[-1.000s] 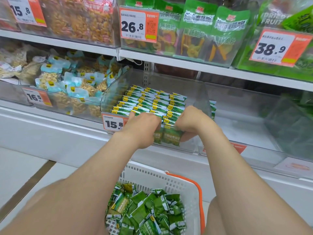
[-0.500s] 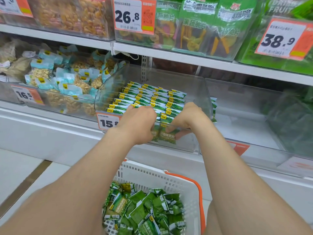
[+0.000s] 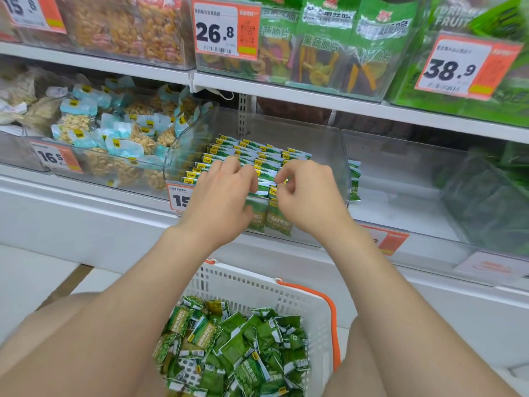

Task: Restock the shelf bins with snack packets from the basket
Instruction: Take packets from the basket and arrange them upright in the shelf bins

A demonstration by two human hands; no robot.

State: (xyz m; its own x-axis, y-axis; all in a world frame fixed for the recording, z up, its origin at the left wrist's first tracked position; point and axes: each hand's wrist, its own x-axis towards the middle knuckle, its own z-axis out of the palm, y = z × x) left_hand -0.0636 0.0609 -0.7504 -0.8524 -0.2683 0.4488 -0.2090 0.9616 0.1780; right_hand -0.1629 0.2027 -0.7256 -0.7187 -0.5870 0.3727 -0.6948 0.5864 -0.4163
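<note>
A clear shelf bin [image 3: 342, 156] holds neat upright rows of green snack packets [image 3: 252, 156]. Both hands hover over its front row. My left hand [image 3: 223, 196] rests with bent fingers on the packet tops and grips nothing. My right hand [image 3: 310, 196] pinches the top edge of a front packet [image 3: 279, 222] between thumb and forefinger. Below, between my legs, a white basket [image 3: 257, 285] with an orange handle [image 3: 330, 306] holds a loose heap of the same green packets [image 3: 237, 348].
The bin to the left holds pale blue nut packets [image 3: 114, 138]. A clear bin on the right [image 3: 400, 179] has a few green packets [image 3: 355, 179] against its left wall. Dried-fruit bags [image 3: 329, 47] fill the shelf above. A price tag [image 3: 179, 199] sits on the bin front.
Both hands have risen from pressing down on the front row of packets. Their fingers now work at the packet tops, and the right hand has pinched one.
</note>
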